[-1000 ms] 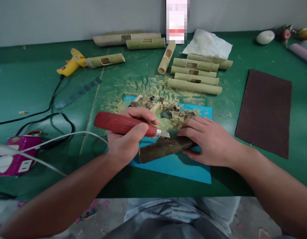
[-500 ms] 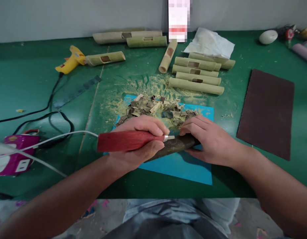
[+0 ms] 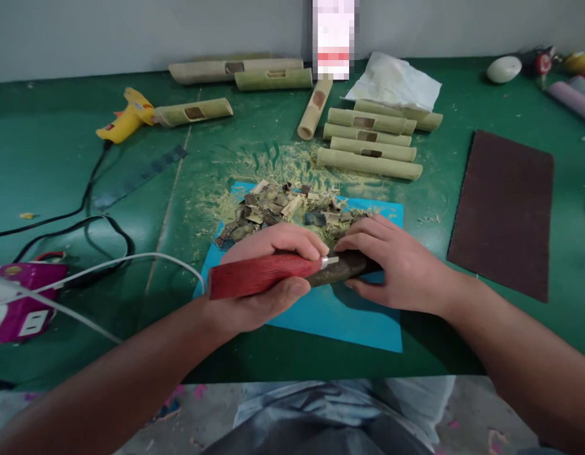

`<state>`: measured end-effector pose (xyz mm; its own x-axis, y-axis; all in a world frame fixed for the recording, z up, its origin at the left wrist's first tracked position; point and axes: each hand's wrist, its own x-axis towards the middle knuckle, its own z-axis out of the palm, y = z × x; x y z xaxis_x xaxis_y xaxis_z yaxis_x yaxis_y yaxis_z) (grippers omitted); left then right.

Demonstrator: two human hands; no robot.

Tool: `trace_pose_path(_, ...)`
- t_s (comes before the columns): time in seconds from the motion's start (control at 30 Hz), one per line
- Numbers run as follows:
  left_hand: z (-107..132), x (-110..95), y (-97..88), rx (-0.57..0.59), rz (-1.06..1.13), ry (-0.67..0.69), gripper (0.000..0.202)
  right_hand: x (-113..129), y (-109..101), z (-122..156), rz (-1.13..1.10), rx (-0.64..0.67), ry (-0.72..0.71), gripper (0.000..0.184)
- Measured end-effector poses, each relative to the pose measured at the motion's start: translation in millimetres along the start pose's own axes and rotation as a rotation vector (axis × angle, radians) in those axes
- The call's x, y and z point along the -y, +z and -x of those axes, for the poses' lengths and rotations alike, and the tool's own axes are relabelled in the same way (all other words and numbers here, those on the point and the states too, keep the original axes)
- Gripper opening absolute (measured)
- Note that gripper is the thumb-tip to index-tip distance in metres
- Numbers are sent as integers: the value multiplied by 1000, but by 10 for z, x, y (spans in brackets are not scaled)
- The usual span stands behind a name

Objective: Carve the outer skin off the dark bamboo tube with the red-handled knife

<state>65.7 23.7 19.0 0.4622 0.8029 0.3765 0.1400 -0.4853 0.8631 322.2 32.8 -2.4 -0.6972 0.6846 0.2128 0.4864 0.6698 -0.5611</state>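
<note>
In the head view, the person's left hand (image 3: 266, 309) has its fingers closed around a carving knife with a thick red wooden handle (image 3: 264, 275), thumb along the near side, fingertips up by the silvery collar. From where I stand, the short pale metal blade (image 3: 334, 260) points right, over a dark brown round bamboo tube (image 3: 339, 270); I can't tell whether the edge is biting in. That tube lies between the two hands, above a bright blue flat sheet (image 3: 358, 319), its left part hidden behind the knife hand. The right hand (image 3: 391, 262) is clamped on the tube's right end, fingers bent over the far side and thumb on the near side.

Just beyond the hands sits a heap of brown and tan bamboo chips (image 3: 273, 205), partly on the sheet, with yellowish dust spread past it on the green tabletop (image 3: 45, 170). Farther back, to the right, several pale green bamboo tubes with cut openings (image 3: 370, 165) lie side by side, a crumpled white paper (image 3: 394, 85) resting against the rearmost. A dark brown rectangular sheet (image 3: 503, 215) lies well right of the right hand, and a yellow plastic glue gun (image 3: 126, 120) is off to the left, its front meeting another green bamboo tube (image 3: 211, 110).
</note>
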Motion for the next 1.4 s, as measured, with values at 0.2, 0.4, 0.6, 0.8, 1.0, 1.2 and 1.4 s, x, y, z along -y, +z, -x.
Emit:
trace_pose_path(0.2,-18,14,-8,24,-11,4,30,-33,9,-22,-24,-21,-16,33)
trace_pose_path(0.4,-27,10,12,38,-36,24,25,-49,18,-34,-47,-24,-25,34)
trace_pose_path(0.6,-37,-40,39,18,-44,-12,8,-49,19,-40,-56,-22,-17,33)
trace_pose_path(0.8,-30,-56,104,-102,-108,-31,13,-65,31,-52,-68,-7,3,33)
trace_pose_path(1.0,-83,-9,124,-140,-225,-58,13,-91,48,-90,-43,12,6,34)
trace_pose_path(1.2,-118,41,85,-129,-236,-25,6,-124,79,-88,-29,-5,12,34)
trace_pose_path(1.4,-129,58,27,-78,-212,-1,4,-137,86,-88,-49,-10,13,34)
